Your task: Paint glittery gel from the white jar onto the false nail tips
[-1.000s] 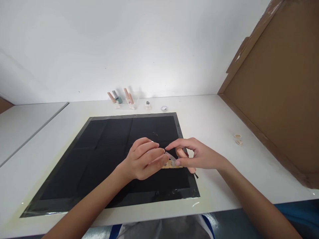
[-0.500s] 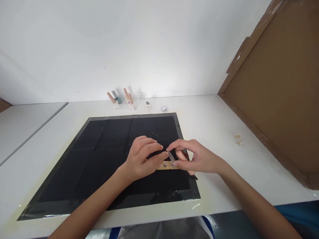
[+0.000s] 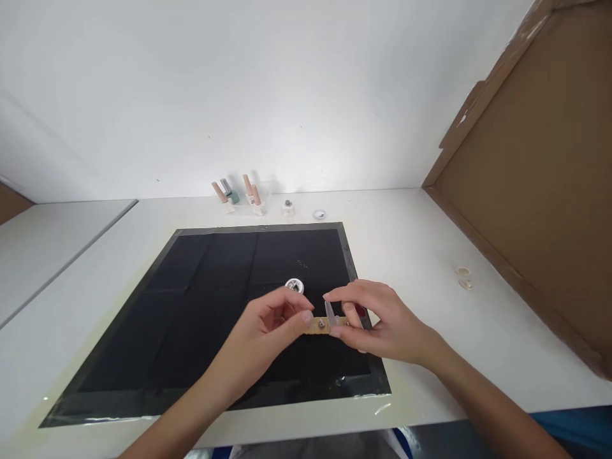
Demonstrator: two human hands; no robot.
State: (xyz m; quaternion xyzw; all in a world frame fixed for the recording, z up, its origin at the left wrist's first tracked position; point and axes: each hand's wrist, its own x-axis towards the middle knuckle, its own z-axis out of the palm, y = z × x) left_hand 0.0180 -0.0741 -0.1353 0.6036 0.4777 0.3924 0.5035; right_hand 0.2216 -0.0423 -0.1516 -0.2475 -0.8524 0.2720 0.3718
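Observation:
Over the black mat, my left hand has its thumb and index finger close together at the left end of a yellowish strip. What that pinch holds is too small to tell. My right hand grips a translucent pointed piece between thumb and index finger, just above the strip. A small shiny metallic piece sits on the strip between the hands. Behind my left hand a round white dish with dark bits lies on the mat.
Bottles with tan caps stand near the wall, beside a small white bottle and a round lid. Two small round pieces lie at the right. A cardboard panel rises at the right edge.
My left hand has moved back left and lower, its fingers drawn together, uncovering the round dish. The view has shifted slightly. The right hand keeps hold of the translucent piece, now more upright.

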